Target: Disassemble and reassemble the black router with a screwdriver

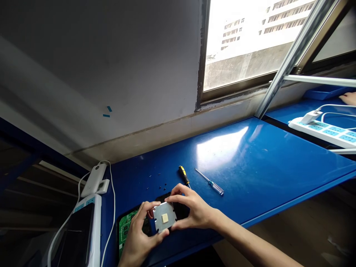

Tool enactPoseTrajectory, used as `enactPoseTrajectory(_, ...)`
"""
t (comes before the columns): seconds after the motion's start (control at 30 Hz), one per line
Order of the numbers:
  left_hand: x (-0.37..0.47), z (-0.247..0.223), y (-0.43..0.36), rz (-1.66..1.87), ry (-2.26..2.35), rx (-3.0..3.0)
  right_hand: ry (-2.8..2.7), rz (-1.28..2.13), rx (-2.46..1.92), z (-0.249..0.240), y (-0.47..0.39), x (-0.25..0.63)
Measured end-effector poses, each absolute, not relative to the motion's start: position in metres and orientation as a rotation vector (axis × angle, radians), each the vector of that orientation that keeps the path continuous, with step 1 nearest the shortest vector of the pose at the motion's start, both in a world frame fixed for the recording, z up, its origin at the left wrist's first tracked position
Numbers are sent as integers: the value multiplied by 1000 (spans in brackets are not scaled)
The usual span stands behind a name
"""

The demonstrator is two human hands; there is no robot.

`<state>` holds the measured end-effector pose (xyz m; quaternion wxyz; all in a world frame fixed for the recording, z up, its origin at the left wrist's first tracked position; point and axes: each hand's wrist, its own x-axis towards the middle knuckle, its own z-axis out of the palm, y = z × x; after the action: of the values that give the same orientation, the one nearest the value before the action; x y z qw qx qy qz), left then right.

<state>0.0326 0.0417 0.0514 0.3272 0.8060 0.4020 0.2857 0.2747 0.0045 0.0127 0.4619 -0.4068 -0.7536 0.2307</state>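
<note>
A square silvery metal plate with a small cream pad at its centre is held up between both hands. My left hand grips its left and lower edges with thumb and fingers. Thumb and fingers of my right hand pinch the right side and top corner. Below and to the left, partly covered by my left hand, lies a green circuit board in a black housing. Something dark sits behind the plate, mostly hidden. Past my right hand is a yellow and black screwdriver, its tip end partly hidden.
A clear-handled screwdriver and several tiny screws lie on the blue table. At left are a white power bank, cables and a dark-screened device. Another person's hand shows far right near a power strip.
</note>
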Motion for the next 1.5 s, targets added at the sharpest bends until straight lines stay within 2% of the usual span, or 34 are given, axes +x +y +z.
enactPoseTrajectory(0.63, 18, 52, 47, 590, 1136, 2258, -1915, 563, -1045, 18, 2, 274)
enactPoseTrajectory(1.2, 44, 62, 49, 353, 1118, 2471, -2084, 454, -1158, 12, 3, 276)
enactPoseTrajectory(1.37, 48, 62, 51, 365, 1140, 2389, -1987, 361, -1135, 16, 4, 283)
enactPoseTrajectory(1.5, 52, 59, 53, 351, 1176, 2371, -1761, 261, -1319, 19, 5, 285)
